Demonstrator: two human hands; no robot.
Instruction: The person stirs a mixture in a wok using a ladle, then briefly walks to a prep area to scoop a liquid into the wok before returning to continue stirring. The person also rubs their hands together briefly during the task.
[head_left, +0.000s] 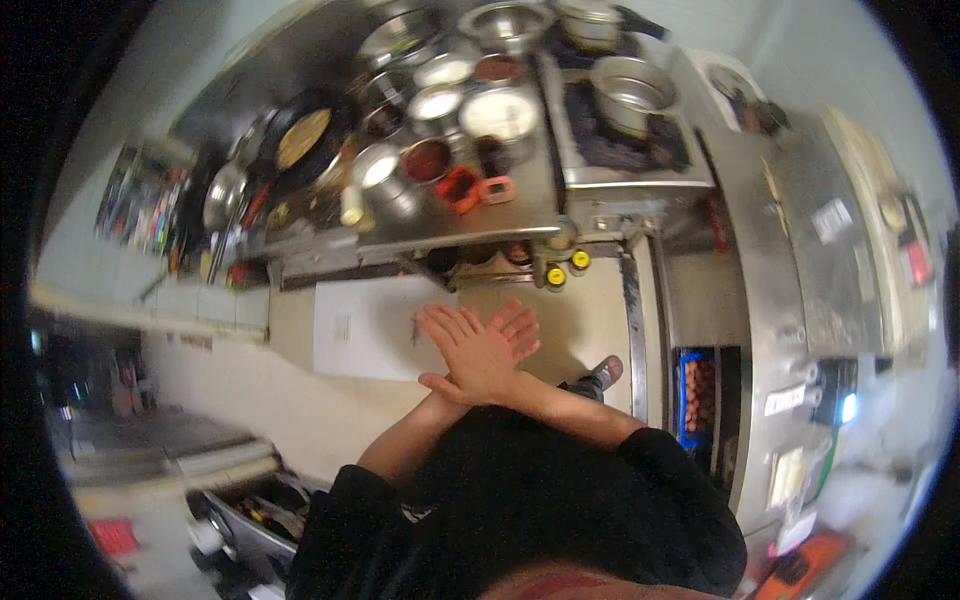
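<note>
My two hands are crossed in front of my body, above the floor. On top lies my right hand (480, 366), its fingers spread and pointing up and to the left. Beneath it is my left hand (517, 330), whose fingers show past the right wrist while its palm is mostly hidden. Neither hand shows an object in it. Below them, a white sheet (360, 315) lies on the pale tiled floor (330, 416). Two jars with yellow lids, a near jar (556, 277) and a second jar (580, 259), stand beyond my fingers.
Ahead is a steel counter (480, 229) with several steel pots and an orange container (458, 189). A pan (262, 139) holds a flatbread (303, 139). At right, a pot (634, 94) sits on a stove (637, 180) beside a steel cabinet (772, 247). Behind left stands an open bin (251, 517).
</note>
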